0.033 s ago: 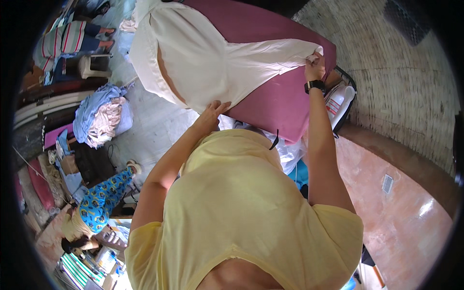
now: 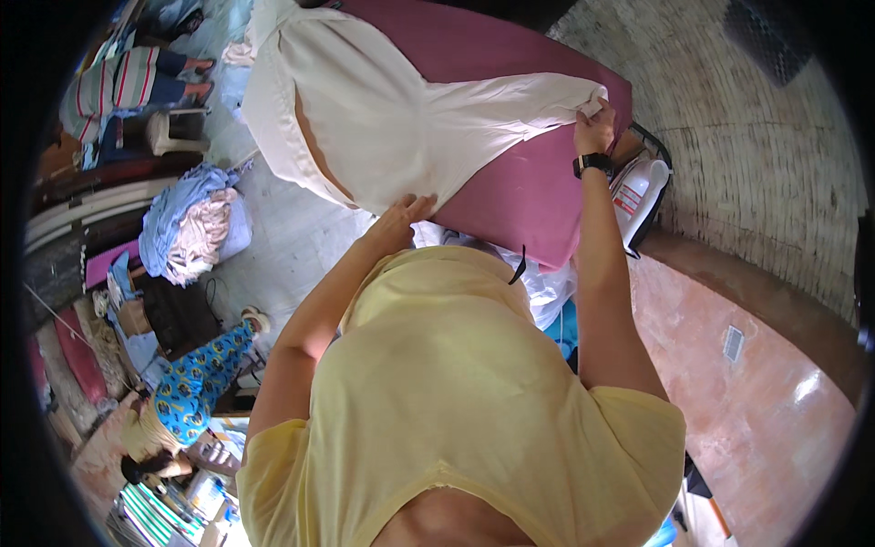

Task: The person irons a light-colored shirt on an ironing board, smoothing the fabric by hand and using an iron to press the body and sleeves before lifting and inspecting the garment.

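A cream long-sleeved shirt (image 2: 365,109) lies spread over a mauve padded ironing board (image 2: 519,205), with one sleeve stretched out to the right. At the end of that sleeve, my right hand (image 2: 594,129) pinches the cuff between closed fingers; a dark watch sits on its wrist. My left hand (image 2: 398,225) rests on the shirt's near edge, its fingers stretched out over the cloth. The shirt's far left part hangs past the board's edge. A white iron (image 2: 641,189) stands on a rest at the board's right end, below my right wrist.
To the left, a heap of blue and pale pink clothes (image 2: 191,223) is piled up. One person in patterned blue trousers (image 2: 191,392) bends at the lower left; another in a striped top (image 2: 118,87) is at the upper left, by a plastic stool (image 2: 173,132). A pinkish wall (image 2: 720,401) is on the right.
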Demonstrator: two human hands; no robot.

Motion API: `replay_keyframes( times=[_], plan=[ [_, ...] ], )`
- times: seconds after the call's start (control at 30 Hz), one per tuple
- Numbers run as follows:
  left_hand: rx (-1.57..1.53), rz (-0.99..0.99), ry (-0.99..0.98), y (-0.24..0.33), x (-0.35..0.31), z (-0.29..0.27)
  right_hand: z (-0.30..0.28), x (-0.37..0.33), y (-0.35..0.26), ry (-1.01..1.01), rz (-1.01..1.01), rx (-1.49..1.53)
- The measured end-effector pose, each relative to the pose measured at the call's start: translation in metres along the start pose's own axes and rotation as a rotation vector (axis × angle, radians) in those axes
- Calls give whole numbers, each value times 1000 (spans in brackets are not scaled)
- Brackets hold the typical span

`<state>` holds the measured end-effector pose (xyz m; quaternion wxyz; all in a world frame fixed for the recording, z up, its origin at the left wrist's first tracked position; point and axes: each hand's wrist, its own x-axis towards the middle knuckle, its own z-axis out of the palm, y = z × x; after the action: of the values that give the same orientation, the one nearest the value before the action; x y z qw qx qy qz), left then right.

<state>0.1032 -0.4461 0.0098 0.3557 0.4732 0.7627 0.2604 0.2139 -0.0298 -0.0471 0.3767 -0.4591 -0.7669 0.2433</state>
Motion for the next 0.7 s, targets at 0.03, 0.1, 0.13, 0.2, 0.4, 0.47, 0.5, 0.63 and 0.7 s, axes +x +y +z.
replay_keyframes(
  times=[0.03, 0.1, 0.13, 0.2, 0.4, 0.47, 0.5, 0.63, 0.7],
  plan=[
    [28, 80, -38, 3, 10, -20, -7, -13, 3, 120, -2, -169],
    [74, 257, -114, 13, 49, -68, -14, -45, 14, 32, 183, -418],
    [127, 304, 105, -5, 76, -74, -10, -68, 16, -185, 375, -474],
    [187, 313, 363, -30, 135, -100, -15, -111, -50, -578, 398, -396],
    [341, 333, 234, 6, 258, -99, 36, -161, -106, -160, 218, -313],
    [456, 424, 67, -4, 280, -89, 49, -166, -104, -150, 208, -208],
    [411, 328, -25, 5, 287, -88, 45, -167, -107, -109, 337, -114],
    [27, 115, -302, 15, 317, -94, 35, -176, -119, 62, 576, 123],
    [-395, 30, -481, 16, 330, -98, 43, -179, -123, 162, 575, 199]
  ],
)
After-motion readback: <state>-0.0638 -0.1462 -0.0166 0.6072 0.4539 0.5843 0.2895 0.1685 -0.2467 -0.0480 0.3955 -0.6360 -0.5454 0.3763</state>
